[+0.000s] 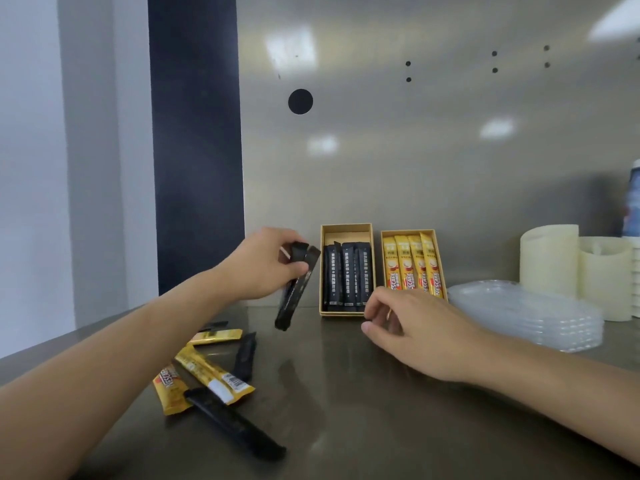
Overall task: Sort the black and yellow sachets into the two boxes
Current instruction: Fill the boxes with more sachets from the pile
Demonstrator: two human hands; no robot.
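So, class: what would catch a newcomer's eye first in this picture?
The left hand holds black sachets beside the two boxes at the back: the left box holds black sachets, the right box yellow. Loose sachets of both colours lie at front left.

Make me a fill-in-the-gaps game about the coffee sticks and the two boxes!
1. The left hand holds ____ sachets.
2. The box on the right holds sachets coloured ____.
3. The right hand holds ____.
4. The loose sachets lie under the ____ arm.

Missing words: black; yellow; nothing; left
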